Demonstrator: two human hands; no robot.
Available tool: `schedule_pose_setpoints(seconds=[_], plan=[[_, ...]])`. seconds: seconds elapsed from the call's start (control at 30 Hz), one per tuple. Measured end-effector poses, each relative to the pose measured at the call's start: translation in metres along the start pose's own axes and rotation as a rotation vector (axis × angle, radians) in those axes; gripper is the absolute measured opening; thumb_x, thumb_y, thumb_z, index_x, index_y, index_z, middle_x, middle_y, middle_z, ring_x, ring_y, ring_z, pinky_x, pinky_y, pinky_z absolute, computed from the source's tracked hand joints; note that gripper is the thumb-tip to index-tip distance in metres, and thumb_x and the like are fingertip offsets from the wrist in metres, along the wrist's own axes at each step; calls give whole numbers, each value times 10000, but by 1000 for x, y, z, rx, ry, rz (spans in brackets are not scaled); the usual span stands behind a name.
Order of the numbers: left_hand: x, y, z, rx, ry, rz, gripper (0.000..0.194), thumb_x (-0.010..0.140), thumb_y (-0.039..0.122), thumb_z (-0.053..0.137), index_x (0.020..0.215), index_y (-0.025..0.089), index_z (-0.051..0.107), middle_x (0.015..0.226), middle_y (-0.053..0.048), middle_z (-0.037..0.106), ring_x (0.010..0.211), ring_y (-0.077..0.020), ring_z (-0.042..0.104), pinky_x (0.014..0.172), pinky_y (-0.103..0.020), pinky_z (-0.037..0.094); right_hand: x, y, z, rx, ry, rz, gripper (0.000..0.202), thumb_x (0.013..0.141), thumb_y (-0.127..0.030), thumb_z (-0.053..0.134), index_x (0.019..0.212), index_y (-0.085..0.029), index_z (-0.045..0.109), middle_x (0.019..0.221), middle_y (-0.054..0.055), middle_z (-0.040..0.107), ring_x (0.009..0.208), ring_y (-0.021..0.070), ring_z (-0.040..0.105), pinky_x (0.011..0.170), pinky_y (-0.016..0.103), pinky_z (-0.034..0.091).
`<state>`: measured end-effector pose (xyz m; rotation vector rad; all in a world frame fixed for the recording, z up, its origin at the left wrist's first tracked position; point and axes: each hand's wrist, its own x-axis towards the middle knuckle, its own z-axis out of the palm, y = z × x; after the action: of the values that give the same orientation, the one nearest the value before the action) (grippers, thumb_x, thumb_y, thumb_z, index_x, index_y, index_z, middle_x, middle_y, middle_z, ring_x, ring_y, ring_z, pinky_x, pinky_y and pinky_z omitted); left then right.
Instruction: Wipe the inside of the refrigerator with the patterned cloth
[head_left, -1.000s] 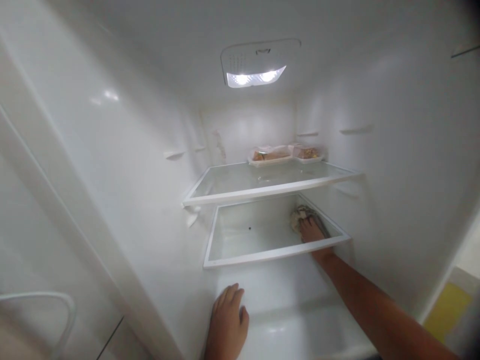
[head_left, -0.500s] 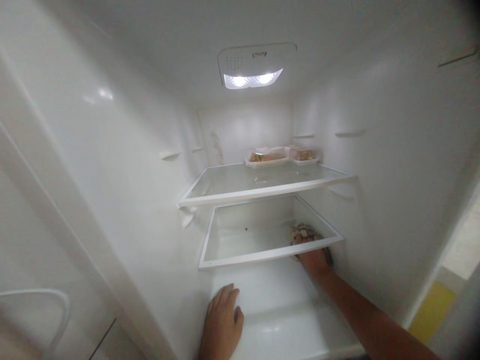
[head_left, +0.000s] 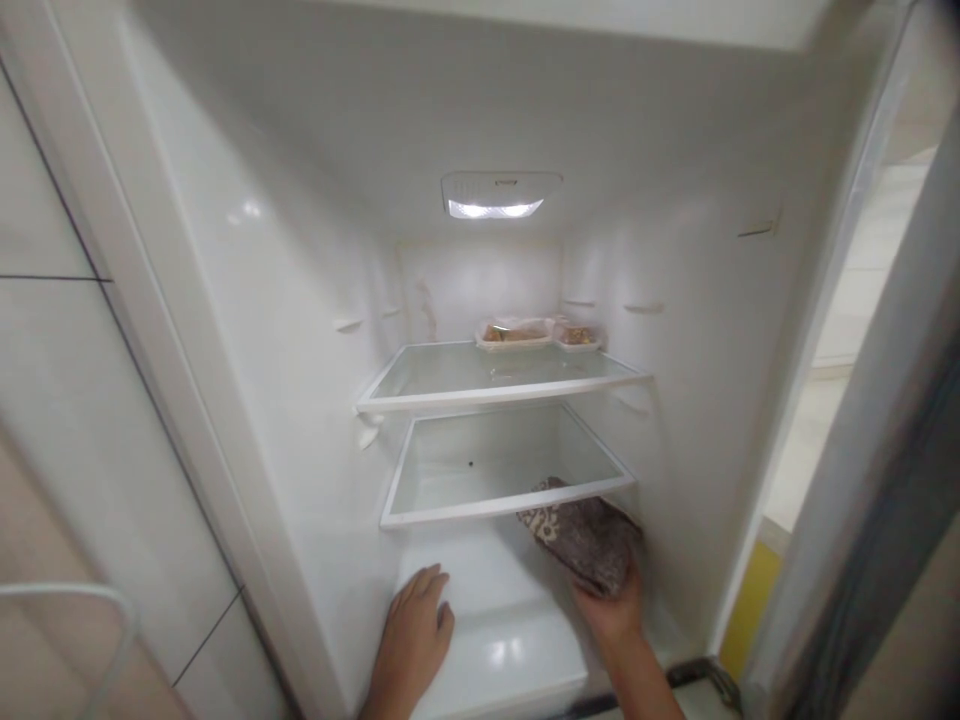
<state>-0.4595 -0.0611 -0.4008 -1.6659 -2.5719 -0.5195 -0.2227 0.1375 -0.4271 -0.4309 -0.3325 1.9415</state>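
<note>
Inside a lit fridge, my right hand (head_left: 616, 605) grips a folded grey-brown cloth (head_left: 585, 540) with a pale flower pattern at its left end. The cloth is just under the front edge of the lower glass shelf (head_left: 510, 505), at the right side; part of it shows through the glass. My left hand (head_left: 420, 625) lies at the left of the white fridge floor (head_left: 502, 600), beside the left wall, fingers stretched out and holding nothing.
On the upper glass shelf (head_left: 450, 372), two wrapped food trays (head_left: 516, 333) sit at the back right. A lamp (head_left: 495, 208) glows overhead. The fridge door (head_left: 847, 480) stands open at the right. Tiled wall (head_left: 45, 350) runs along the left.
My right hand has drawn the cloth forward from beneath the lower shelf, toward me. The view has pulled back from the fridge. My left hand stays near the left wall.
</note>
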Motion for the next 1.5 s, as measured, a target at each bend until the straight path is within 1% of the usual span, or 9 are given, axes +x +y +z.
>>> schedule_pose_setpoints(seconds=[0.1, 0.33, 0.63, 0.73, 0.9, 1.1, 1.27, 1.37, 1.5], plan=[[0, 0, 0, -11, 32, 6, 479, 874, 146, 428, 1292, 159, 663, 1433, -92, 646, 1362, -237, 566, 1215, -445, 412, 4, -4, 24, 24, 67, -105, 279, 812, -475, 554, 897, -293, 748, 934, 36, 804, 979, 256, 728, 1014, 593, 485], [-1, 6, -3, 22, 25, -12, 492, 872, 120, 423, 1310, 135, 648, 1435, -114, 640, 1370, -233, 560, 1219, -441, 406, 11, 1, 89, -83, -143, -163, 501, 839, -638, 454, 1144, -342, 719, 1225, 53, 751, 1239, 276, 626, 1051, 608, 442], [0, 6, -6, -91, 83, 57, 431, 849, 123, 462, 1205, 179, 700, 1247, -105, 746, 1202, -249, 671, 1102, -422, 515, -41, 142, 176, 248, -266, 383, 410, 838, -496, 564, 1126, -254, 725, 1030, 24, 804, 1068, 248, 705, 1060, 528, 483], [-1, 5, -9, -137, 62, 147, 378, 873, 180, 477, 1141, 242, 735, 1147, -82, 784, 1113, -271, 705, 1048, -426, 547, -55, 163, 192, 294, -310, 419, 399, 844, -491, 557, 1129, -265, 721, 1017, 9, 807, 1063, 244, 710, 1058, 530, 486], [-1, 6, -6, -117, 75, 40, 470, 832, 105, 451, 1244, 155, 672, 1310, -120, 715, 1249, -242, 646, 1138, -438, 482, -37, 129, 172, 231, -259, 315, 381, 821, -468, 589, 1110, -263, 730, 1034, 28, 805, 1086, 254, 702, 1045, 542, 494], [-1, 4, -2, -35, 35, -17, 486, 842, 96, 438, 1265, 138, 672, 1411, -120, 657, 1350, -225, 577, 1210, -437, 417, 3, 41, 100, 39, -13, 8, 380, 849, -517, 524, 1086, -306, 732, 1015, 27, 805, 1060, 262, 713, 1017, 584, 497], [1, 0, 2, -15, 77, 12, 475, 844, 91, 438, 1244, 152, 687, 1371, -108, 685, 1308, -224, 611, 1184, -435, 457, 20, -11, 48, -257, -45, -262, 478, 849, -565, 433, 1058, -270, 746, 1016, 95, 792, 1081, 291, 700, 1023, 619, 477], [-1, -4, 6, 21, 177, 88, 448, 854, 100, 440, 1208, 165, 708, 1342, -113, 700, 1266, -232, 641, 1132, -434, 514, 27, -15, 50, -318, -50, -331, 537, 848, -600, 382, 1033, -260, 755, 1009, 112, 788, 1069, 291, 703, 1005, 592, 500], [-14, -2, 2, 92, 499, 249, 469, 864, 105, 472, 1273, 231, 665, 1433, -116, 627, 1337, -260, 576, 1101, -461, 523, 33, 2, 88, -250, -190, -249, 573, 834, -645, 347, 1083, -304, 736, 1118, 74, 773, 1092, 273, 700, 995, 579, 516]])
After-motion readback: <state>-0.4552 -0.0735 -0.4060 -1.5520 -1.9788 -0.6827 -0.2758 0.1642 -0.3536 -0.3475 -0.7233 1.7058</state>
